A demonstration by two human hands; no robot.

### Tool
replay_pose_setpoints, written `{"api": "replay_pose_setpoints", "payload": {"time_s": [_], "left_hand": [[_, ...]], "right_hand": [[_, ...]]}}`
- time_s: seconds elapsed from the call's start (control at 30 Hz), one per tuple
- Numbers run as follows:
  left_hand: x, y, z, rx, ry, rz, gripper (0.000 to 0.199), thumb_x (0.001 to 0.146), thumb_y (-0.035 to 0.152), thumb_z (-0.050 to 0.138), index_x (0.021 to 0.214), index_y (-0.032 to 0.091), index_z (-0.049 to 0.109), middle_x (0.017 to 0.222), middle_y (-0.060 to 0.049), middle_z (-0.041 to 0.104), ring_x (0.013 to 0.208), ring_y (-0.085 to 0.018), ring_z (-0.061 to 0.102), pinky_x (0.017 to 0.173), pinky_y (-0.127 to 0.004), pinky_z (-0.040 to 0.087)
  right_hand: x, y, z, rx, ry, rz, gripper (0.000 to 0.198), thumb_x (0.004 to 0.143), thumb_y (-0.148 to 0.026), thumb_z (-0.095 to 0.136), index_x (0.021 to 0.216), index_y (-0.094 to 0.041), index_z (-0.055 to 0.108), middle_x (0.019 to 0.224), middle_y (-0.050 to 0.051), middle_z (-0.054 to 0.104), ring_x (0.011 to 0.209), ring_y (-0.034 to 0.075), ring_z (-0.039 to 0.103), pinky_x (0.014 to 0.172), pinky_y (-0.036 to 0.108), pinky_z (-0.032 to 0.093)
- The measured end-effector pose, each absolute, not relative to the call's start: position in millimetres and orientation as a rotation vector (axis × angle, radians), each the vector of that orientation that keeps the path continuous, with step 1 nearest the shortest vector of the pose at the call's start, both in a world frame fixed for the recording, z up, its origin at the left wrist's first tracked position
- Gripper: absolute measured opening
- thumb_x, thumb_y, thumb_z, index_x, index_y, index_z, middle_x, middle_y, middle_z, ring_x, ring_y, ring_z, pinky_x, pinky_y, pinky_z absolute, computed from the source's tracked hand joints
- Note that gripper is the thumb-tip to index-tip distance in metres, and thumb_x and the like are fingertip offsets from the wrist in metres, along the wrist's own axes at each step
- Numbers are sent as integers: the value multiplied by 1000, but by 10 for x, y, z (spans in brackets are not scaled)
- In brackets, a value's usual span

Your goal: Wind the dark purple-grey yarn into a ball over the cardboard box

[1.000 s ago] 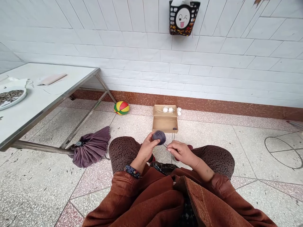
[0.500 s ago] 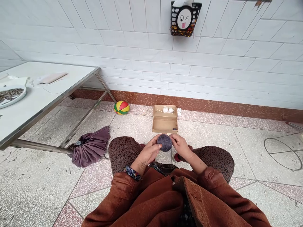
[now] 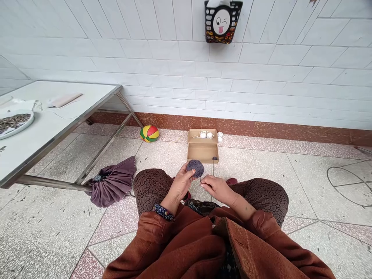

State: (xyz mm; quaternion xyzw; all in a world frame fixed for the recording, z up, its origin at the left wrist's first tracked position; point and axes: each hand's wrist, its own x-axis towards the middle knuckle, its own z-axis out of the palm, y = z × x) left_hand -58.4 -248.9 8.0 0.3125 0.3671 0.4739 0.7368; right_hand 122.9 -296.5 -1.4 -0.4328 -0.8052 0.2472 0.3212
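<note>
My left hand (image 3: 181,181) is closed around a ball of grey-purple yarn (image 3: 195,168), thumb pressed on its near side. Just right of the ball, my right hand (image 3: 216,188) pinches a strand of the same yarn (image 3: 200,179) that runs from the ball's underside. In front of my knees an open cardboard box (image 3: 202,152) lies on the floor. A small dark wad of yarn (image 3: 214,158) sits in its right front corner, and a thin strand hangs over the box's front edge. White yarn balls (image 3: 206,135) rest on the lifted lid.
More white balls (image 3: 220,136) lie right of the lid. A coloured ball (image 3: 149,133) and a folded purple umbrella (image 3: 112,182) are to the left, by a metal-legged table (image 3: 95,90). A wire frame (image 3: 350,184) is at the right; a black basket (image 3: 222,23) hangs on the wall.
The yarn ball has shifted left and slightly up with my left hand tilting it. My right hand has moved from the ball's right side to below it, drawing the strand down.
</note>
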Motion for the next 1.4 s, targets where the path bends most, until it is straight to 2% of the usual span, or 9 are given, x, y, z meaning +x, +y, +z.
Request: {"api": "replay_pose_setpoints", "payload": {"time_s": [0.2, 0.37, 0.5, 0.63, 0.73, 0.87, 1.0, 1.23, 1.4], "left_hand": [[-634, -2507, 99, 1091, 981, 1030, 54, 71, 22, 78, 124, 22, 66, 125, -7, 64, 119, -24, 56, 113, -39, 33], [-638, -2565, 125, 1097, 740, 857, 65, 70, 21, 80, 132, 24, 63, 129, -8, 62, 120, -28, 55, 111, -42, 35], [-615, -2634, 170, 941, 537, 834, 63, 72, 26, 79, 133, 23, 63, 136, -10, 60, 128, -30, 51, 112, -42, 34], [-609, -2631, 206, 747, 479, 867, 55, 73, 24, 78, 127, 18, 66, 129, -12, 65, 124, -30, 56, 109, -42, 38], [-615, -2573, 184, 671, 577, 974, 54, 73, 22, 79, 125, 20, 66, 120, -10, 69, 115, -25, 60, 104, -38, 41], [-615, -2500, 126, 688, 713, 1045, 50, 71, 20, 80, 119, 20, 67, 115, -6, 69, 105, -19, 61, 100, -33, 42], [-600, -2488, 112, 856, 882, 1075, 43, 70, 21, 79, 112, 19, 68, 110, -5, 69, 105, -20, 60, 104, -35, 40], [-599, -2507, 119, 1113, 940, 966, 56, 72, 23, 78, 126, 20, 64, 123, -7, 65, 116, -24, 57, 111, -39, 35], [-613, -2575, 162, 1101, 723, 824, 72, 71, 21, 81, 139, 25, 57, 130, -8, 62, 120, -27, 55, 111, -42, 35]], "right_hand": [[1283, -2884, 385, -1088, -2069, 552, 24, 105, -33, 46, 99, -22, 67, 87, 6, 67, 84, 19, 64, 77, 31, 51], [1370, -2616, 366, -1241, -1991, 452, 23, 103, -34, 51, 93, -24, 68, 86, 5, 66, 82, 20, 63, 76, 31, 50], [1366, -2563, 96, -1339, -1871, 450, 23, 103, -31, 49, 89, -22, 66, 85, 5, 66, 82, 21, 63, 76, 32, 50], [1315, -2672, -150, -1351, -1843, 539, 21, 102, -25, 45, 91, -21, 63, 86, 5, 66, 81, 20, 62, 75, 31, 50], [1287, -2765, -209, -1336, -1877, 582, 20, 102, -26, 46, 92, -21, 63, 87, 6, 67, 82, 20, 63, 76, 31, 50], [1273, -2863, -99, -1221, -1988, 668, 21, 103, -28, 47, 93, -21, 64, 89, 5, 68, 84, 19, 64, 79, 32, 51], [1274, -2947, 166, -1098, -2048, 679, 21, 103, -31, 49, 94, -22, 65, 86, 5, 68, 83, 19, 64, 78, 31, 51], [1344, -2863, 558, -1076, -2071, 577, 24, 104, -35, 49, 94, -23, 67, 82, 4, 66, 77, 18, 63, 73, 30, 50], [1428, -2599, 444, -1173, -1968, 489, 22, 102, -34, 51, 93, -23, 68, 85, 5, 67, 81, 20, 63, 76, 32, 49]]}}
